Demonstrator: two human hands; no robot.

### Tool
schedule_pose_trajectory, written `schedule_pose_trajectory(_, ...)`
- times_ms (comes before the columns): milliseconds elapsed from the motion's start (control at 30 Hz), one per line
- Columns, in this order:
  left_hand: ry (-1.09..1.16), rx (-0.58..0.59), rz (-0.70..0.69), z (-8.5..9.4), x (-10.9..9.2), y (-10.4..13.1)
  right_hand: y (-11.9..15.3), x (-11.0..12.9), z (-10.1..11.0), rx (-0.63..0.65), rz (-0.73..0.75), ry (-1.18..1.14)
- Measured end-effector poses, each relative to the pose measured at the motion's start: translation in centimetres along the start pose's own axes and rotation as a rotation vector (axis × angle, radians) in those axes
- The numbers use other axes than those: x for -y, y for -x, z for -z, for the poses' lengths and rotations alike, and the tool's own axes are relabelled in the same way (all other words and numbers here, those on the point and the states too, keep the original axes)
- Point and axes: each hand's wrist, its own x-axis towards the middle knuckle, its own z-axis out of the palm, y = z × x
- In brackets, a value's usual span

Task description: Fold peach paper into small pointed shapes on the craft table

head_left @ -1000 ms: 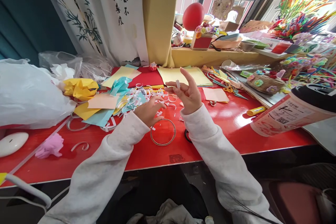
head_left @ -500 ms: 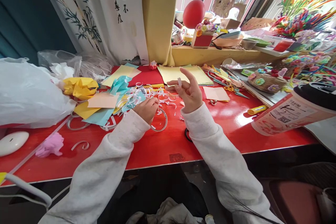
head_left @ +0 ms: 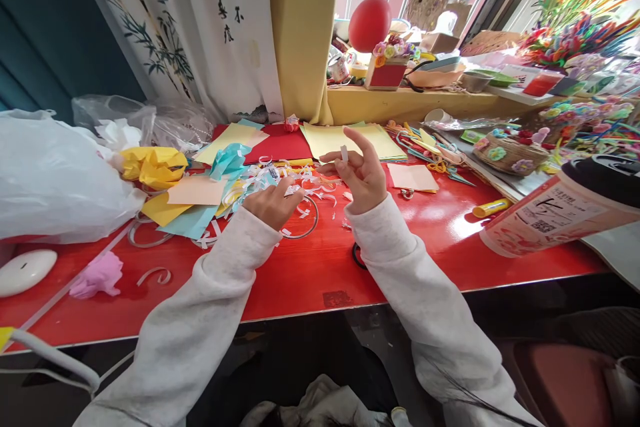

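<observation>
Pinching a small white paper scrap [head_left: 343,153] between thumb and fingers, the right hand [head_left: 361,177] is raised at frame centre; the left hand [head_left: 273,203], fingers closed, grips the thin round metal ring [head_left: 303,217] lying on the glossy red table [head_left: 425,240]. Curled white paper strips [head_left: 280,180] litter the tabletop behind them, beside coloured paper sheets [head_left: 197,203]; the ring looks bare, its wrapping seemingly unstarted.

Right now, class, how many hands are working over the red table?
2. The left hand holds a thin ring by the paper scraps; the right hand is raised, pinching a small white strip.
</observation>
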Motion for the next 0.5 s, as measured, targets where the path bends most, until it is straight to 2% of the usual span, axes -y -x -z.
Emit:
schedule_pose_trajectory(167, 0.055, -0.225, -0.136, 1.5, 0.0, -0.2, 0.1, 0.2, -0.2, -0.025, -0.001, -0.024)
schedule_pose_trajectory(367, 0.073, -0.235, -0.102, 1.7, 0.0, -0.2, 0.2, 0.4, -0.5, -0.078, -0.028, -0.040)
schedule_pose_trajectory(500, 0.091, -0.186, -0.114, 1.7, -0.1, -0.2, 0.1, 0.3, -0.6, -0.115, 0.003, -0.048)
